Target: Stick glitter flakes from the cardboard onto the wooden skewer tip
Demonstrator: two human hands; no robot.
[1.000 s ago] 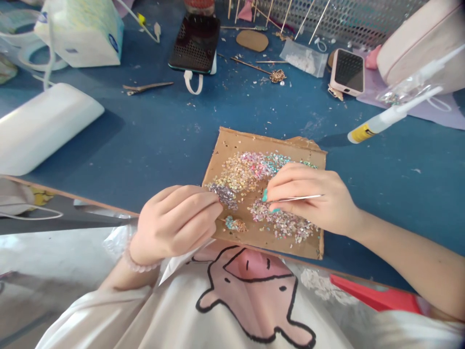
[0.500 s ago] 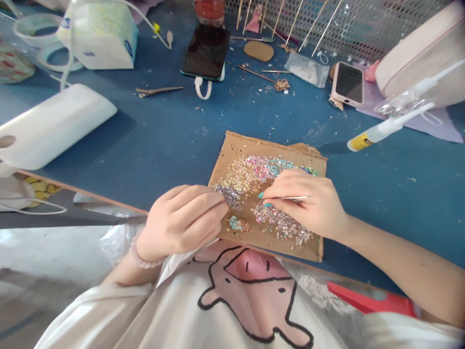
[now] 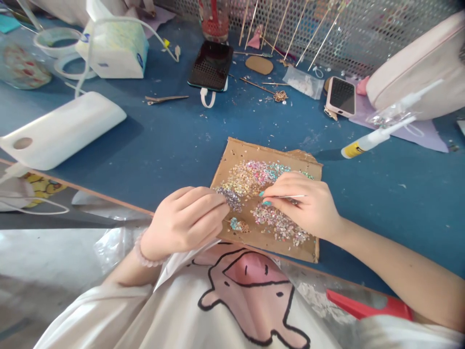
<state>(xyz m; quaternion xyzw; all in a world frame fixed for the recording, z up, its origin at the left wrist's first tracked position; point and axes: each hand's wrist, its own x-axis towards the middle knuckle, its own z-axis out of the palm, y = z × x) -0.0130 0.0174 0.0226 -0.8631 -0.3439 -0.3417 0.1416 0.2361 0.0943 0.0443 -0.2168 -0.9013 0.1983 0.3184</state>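
Note:
My left hand (image 3: 191, 220) is closed at the left edge of a cardboard tray (image 3: 236, 150), fingers round the thin stick of a hairpin. The hairpin's ornate head (image 3: 239, 225), part turquoise stones and part gold filigree, hangs over the cardboard; most of the stick is hidden. Over the tray's right side, my right hand (image 3: 307, 201) pinches a thin silvery tool (image 3: 290, 196), whose exact kind I cannot make out. Small rhinestones lie in colour heaps: yellow and pink ones (image 3: 247, 177), grey ones (image 3: 229, 198) beside my left fingers, and pale pink ones (image 3: 281, 225) under my right hand.
Behind the tray lie a black phone (image 3: 211, 65), a hair clip (image 3: 167, 99), another hairpin (image 3: 279, 96) and a pink-cased phone (image 3: 341, 96). A glue bottle (image 3: 358, 146) is at the right. A white device (image 3: 69, 131) and a tissue box (image 3: 112, 51) occupy the left.
The view has shifted slightly, so the things at the back appear lower. Both hands keep nearly the same pose over the tray, with the hairpin and the tool still held.

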